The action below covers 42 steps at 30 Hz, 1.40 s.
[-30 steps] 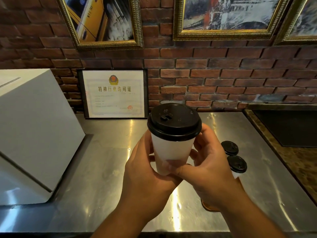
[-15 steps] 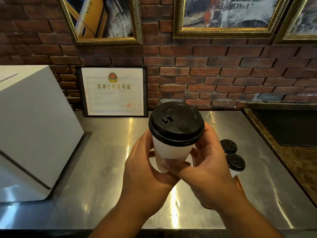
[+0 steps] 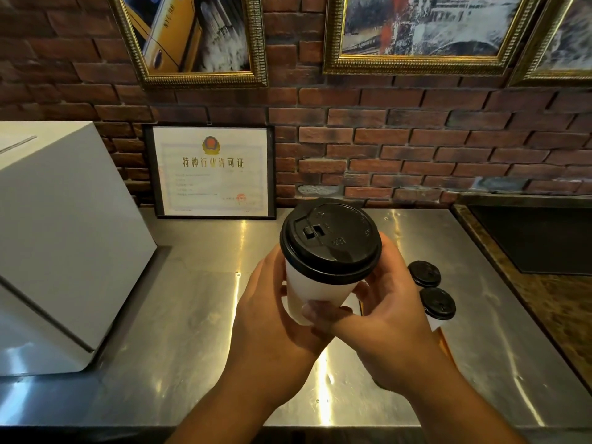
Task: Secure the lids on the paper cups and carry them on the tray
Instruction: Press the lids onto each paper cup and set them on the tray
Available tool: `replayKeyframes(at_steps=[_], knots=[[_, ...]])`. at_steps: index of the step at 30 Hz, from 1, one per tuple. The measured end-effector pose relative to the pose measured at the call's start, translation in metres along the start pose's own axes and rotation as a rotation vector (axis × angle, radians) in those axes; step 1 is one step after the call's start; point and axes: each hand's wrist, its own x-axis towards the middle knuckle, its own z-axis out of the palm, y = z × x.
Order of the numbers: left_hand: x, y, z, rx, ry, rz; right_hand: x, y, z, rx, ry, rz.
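Cup [image 3: 315, 293] with lid [image 3: 330, 238], upright, clasped between curled left hand [image 3: 272, 322] and right hand [image 3: 387, 318]; other cups [image 3: 437, 304] just beyond right hand.

Large white box [image 3: 64, 235] well left of the left hand [image 3: 272, 322]; black-framed paper certificate [image 3: 211, 171] beyond that hand, against red brick wall [image 3: 416, 149].

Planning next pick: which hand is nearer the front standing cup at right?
Right. The right hand holds the raised cup just left of the standing cup, overlapping it in view; the left hand is farther left, on the raised cup's other side.
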Motion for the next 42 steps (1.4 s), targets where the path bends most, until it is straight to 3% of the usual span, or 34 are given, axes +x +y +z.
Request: replayKeyframes(at_steps=[14,22,27,34,40,42], knots=[[-0.003,0.003,-0.002,-0.005,-0.007,0.041,-0.004,-0.002,-0.002,-0.037,-0.052,-0.001],[-0.005,0.003,0.003,-0.039,-0.040,-0.028,-0.005,-0.002,-0.001,-0.058,0.014,-0.001],[-0.005,0.004,0.003,-0.055,-0.008,0.001,-0.006,-0.003,-0.008,-0.054,-0.058,-0.005],[-0.006,0.004,0.005,-0.094,-0.018,-0.035,-0.006,-0.008,-0.008,-0.079,-0.004,0.014],[-0.006,-0.007,0.008,-0.195,-0.115,-0.242,-0.008,-0.008,-0.010,-0.052,-0.052,0.030],[-0.008,-0.001,0.005,-0.126,-0.103,-0.073,-0.008,-0.009,-0.011,-0.047,-0.061,0.026]])
